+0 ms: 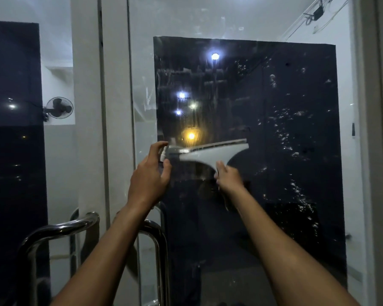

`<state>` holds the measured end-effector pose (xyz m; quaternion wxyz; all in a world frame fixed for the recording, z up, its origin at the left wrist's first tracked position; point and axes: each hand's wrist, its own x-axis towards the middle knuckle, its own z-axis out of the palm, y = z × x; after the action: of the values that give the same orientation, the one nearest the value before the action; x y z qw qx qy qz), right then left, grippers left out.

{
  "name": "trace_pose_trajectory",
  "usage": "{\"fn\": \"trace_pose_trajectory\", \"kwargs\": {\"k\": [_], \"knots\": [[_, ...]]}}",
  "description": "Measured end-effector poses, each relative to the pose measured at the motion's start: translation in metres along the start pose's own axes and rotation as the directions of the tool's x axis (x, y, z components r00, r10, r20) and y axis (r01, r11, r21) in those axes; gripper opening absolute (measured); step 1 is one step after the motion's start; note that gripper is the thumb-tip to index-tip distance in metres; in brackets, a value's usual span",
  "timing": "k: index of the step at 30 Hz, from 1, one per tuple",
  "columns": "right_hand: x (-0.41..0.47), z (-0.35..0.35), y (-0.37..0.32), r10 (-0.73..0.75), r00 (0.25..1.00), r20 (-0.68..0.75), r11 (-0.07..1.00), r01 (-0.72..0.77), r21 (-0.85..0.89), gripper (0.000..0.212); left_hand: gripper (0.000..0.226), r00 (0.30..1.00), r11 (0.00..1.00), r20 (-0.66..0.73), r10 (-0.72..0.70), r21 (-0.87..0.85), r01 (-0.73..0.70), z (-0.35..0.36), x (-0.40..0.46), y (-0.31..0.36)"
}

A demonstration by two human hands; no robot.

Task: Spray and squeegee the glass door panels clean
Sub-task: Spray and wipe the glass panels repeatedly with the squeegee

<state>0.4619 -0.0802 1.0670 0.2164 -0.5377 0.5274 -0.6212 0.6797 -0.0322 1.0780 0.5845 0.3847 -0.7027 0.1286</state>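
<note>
**Squeegee on the right glass panel, spray bottle beside it**

The right hand (228, 176) grips the handle of a grey squeegee (212, 151), its fingers curled tight around the handle. The blade of the squeegee lies against the right glass door panel (296, 129), a little tilted, with the right end higher. The left hand (150, 175) holds a small spray bottle (165, 152) just beside the left end of the blade; the fingers are curled around the bottle and 1 finger lies bent over its white top. The bottle is mostly hidden by the hand.

Drops and streaks of liquid cover the dark part of the panel, mainly on its right side. Several lamps are reflected in the glass. Below the hands, 2 curved metal door handles (60, 230) shine. A wall fan (59, 108) is visible at the left.
</note>
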Motion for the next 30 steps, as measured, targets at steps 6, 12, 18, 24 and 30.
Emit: {"fn": "trace_pose_trajectory", "kwargs": {"k": [6,12,18,24,30], "knots": [[-0.035,-0.025,0.045,-0.088,0.994,0.059,0.96,0.1,-0.26,0.044,0.039,1.0,1.0,0.012,-0.011,0.013,0.011,-0.006,-0.007,-0.008],[0.012,-0.024,-0.025,-0.206,0.917,0.342,0.672,0.387,-0.632,0.047,0.038,0.999,0.999,0.008,-0.043,0.013,0.043,-0.007,-0.012,-0.014],[0.044,-0.057,-0.048,-0.152,0.872,0.466,0.412,0.485,-0.772,0.049,0.038,0.996,0.996,0.006,-0.084,0.008,0.084,-0.003,-0.016,-0.022],[0.048,-0.102,-0.042,-0.063,0.899,0.434,0.373,0.425,-0.825,0.047,0.038,0.996,0.997,-0.038,-0.077,0.028,0.078,-0.013,-0.013,-0.03],[0.028,0.012,-0.09,-0.169,0.82,0.547,0.353,0.568,-0.744,0.054,0.039,0.995,0.997,-0.07,-0.07,0.039,0.073,-0.018,-0.006,-0.029]]}}
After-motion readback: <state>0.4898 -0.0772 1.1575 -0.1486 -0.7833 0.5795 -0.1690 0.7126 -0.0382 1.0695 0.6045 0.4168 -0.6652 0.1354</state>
